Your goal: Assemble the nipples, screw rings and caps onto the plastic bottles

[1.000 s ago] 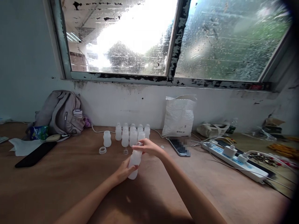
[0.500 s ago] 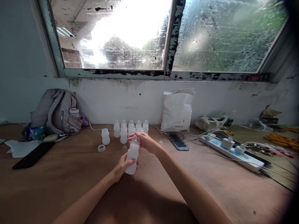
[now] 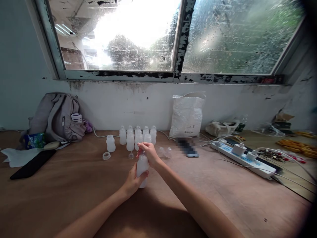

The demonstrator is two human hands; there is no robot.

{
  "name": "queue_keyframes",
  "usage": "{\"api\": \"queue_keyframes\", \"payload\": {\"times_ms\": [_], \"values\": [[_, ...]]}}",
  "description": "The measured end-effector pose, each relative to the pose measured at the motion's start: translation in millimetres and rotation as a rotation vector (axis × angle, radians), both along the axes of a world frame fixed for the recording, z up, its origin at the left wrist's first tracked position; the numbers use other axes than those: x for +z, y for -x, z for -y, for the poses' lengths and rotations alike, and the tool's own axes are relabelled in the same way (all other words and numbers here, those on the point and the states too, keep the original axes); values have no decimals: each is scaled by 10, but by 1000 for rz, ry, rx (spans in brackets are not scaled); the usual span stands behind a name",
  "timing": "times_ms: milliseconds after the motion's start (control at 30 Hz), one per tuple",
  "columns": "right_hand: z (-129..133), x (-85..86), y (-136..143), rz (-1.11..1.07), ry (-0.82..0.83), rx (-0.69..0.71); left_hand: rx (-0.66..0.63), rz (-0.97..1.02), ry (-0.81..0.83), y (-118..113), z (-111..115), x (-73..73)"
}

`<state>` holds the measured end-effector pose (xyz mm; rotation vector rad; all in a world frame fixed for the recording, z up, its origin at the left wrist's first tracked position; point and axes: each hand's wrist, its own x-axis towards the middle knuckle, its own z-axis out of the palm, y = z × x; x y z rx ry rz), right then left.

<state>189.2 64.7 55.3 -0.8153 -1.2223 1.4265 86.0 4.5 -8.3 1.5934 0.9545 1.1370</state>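
A frosted white baby bottle (image 3: pixel 142 165) stands nearly upright in front of me, its base close to the table. Wrapped around its lower body is my left hand (image 3: pixel 135 180), closed. My right hand (image 3: pixel 149 153) pinches the bottle's top from above, and its fingers hide most of the teat end. Just behind, a group of similar bottles (image 3: pixel 130 140) with clear tops stands in rows. To the left are a bottle without a top (image 3: pixel 111 144) and a white collar ring (image 3: pixel 106 155). A small clear teat (image 3: pixel 131 155) lies before the group.
Two clear caps (image 3: pixel 168 153) rest right of my right hand. Farther right are a phone (image 3: pixel 192 154), a white plastic bag (image 3: pixel 187 115) and a power strip (image 3: pixel 247 161) with cables. A grey backpack (image 3: pixel 58 115) and a black flat object (image 3: pixel 33 164) occupy the left side.
The bottle has turned from tilted to nearly upright. My right hand has shifted from around the clear top to pinching it from above. Clear caps beside it now show.
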Motion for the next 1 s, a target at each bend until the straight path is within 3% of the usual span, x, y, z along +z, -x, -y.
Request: {"api": "queue_keyframes", "payload": {"times_ms": [200, 300, 467, 567, 667, 900, 1000], "values": [[10, 23, -9, 40, 27, 37, 61, -54, 1, 3, 45, 32], [14, -27, -73, 28, 49, -15, 117, -120, 3, 19, 42, 58], [133, -298, -432, 59, 143, -107, 274, -49, -104, 116, -89, 109], [276, -480, -645, 118, 239, -40, 356, 76, -64, 194, -176, 132], [393, -569, -714, 135, 292, 15, 353, 131, 12, 212, -181, 135], [641, -418, -559, 85, 347, 68, 260, 76, -7, 45, 47, 110], [770, -348, -527, 92, 324, 62, 300, 44, -76, -5, 156, 107]]}}
